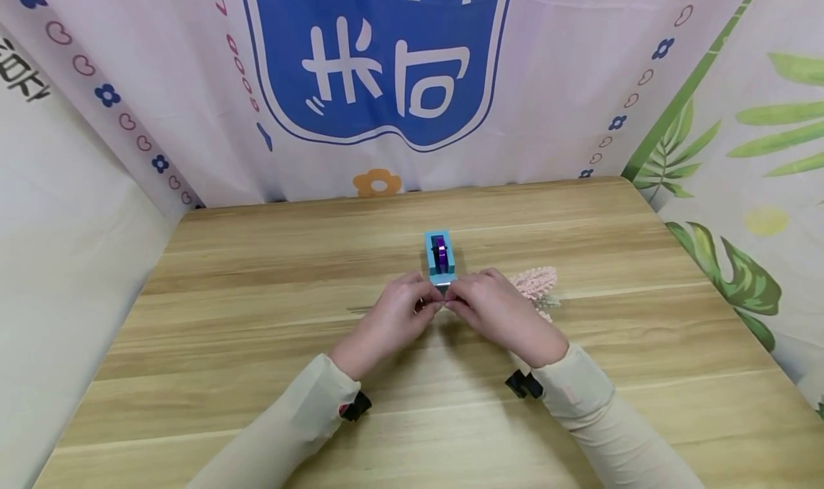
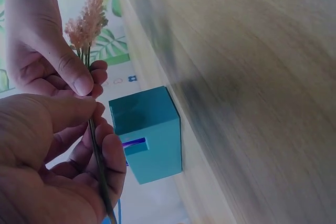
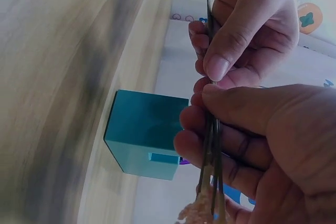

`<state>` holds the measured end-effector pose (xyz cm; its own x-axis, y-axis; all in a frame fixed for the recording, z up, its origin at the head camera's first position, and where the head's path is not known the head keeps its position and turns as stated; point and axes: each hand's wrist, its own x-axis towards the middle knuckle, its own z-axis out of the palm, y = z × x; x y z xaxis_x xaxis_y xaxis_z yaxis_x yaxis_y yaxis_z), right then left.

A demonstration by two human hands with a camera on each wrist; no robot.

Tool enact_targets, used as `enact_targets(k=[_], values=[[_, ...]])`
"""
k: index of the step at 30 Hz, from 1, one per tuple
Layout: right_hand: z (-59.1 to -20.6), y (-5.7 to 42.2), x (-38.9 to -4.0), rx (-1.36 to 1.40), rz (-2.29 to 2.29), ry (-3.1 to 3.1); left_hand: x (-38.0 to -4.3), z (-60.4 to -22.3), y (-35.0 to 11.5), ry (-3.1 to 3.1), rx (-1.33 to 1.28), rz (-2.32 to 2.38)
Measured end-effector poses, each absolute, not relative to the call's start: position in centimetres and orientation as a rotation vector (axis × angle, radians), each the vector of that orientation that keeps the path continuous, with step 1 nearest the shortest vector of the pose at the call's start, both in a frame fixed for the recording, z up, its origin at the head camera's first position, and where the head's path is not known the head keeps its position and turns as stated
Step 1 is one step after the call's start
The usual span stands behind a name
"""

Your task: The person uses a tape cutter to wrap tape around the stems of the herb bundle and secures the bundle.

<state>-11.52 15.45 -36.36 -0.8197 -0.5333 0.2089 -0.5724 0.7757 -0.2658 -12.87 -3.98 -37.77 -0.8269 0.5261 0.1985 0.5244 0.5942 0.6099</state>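
My left hand (image 1: 400, 309) and right hand (image 1: 492, 304) meet just in front of a blue tape dispenser (image 1: 431, 257). Thumb and fingers of each pinch the thin dark stems of a bunch of pink artificial flowers (image 1: 536, 282). The blossoms (image 2: 86, 24) stick out past the right hand, while the bare stem (image 2: 103, 179) runs across the left hand's fingers to the other side. In the right wrist view several stems (image 3: 211, 156) lie together under the right thumb. Whether any tape is between the fingertips cannot be made out. A purple tape roll (image 1: 441, 253) sits in the dispenser.
The wooden table (image 1: 225, 332) ends at a printed cloth backdrop (image 1: 560, 81) behind the dispenser. Black wrist cameras hang below the left sleeve (image 1: 309, 396) and the right sleeve (image 1: 576, 389).
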Motion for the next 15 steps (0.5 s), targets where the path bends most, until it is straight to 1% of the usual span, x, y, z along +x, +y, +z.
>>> enact_targets(k=[6,15], values=[[-36.6,15.4,-11.5,0.897,0.464,-2.873,-13.1,-38.1,-3.9,2.772,0.916,1.034],[-37.6,15.5,-11.9,0.910,0.555,-2.978,-13.7,-39.2,-3.9,2.666,0.817,0.957]])
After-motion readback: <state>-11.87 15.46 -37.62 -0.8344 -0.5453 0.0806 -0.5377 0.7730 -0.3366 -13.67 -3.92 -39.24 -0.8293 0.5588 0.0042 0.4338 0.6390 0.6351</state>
